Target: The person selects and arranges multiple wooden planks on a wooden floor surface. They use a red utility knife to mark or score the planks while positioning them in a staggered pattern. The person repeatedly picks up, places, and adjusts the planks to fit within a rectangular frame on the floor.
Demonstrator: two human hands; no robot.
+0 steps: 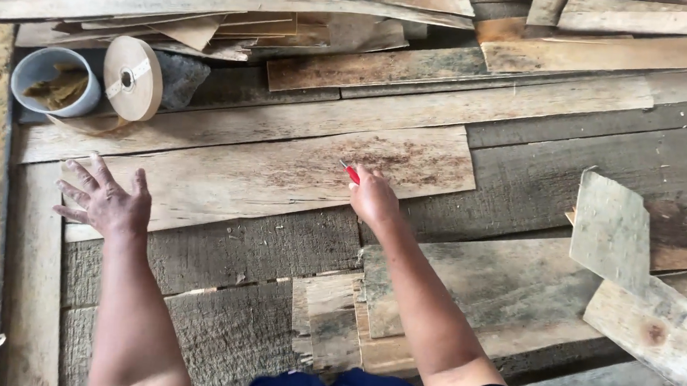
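Clenched on a red-handled cutter (pixel 351 172), my right hand (pixel 373 196) meets the pale veneer sheet (pixel 281 173). My left hand (pixel 106 201), fingers spread and grasping nothing, presses it flat, steadying it.

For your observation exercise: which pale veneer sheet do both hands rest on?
The long pale veneer sheet across the middle; left hand flat, right hand gripping a red tool.

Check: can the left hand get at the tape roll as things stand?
Probably yes. The left hand lies flat and empty on a veneer sheet, the tape roll stands just beyond its fingertips, and nothing shows between them but flat veneer.
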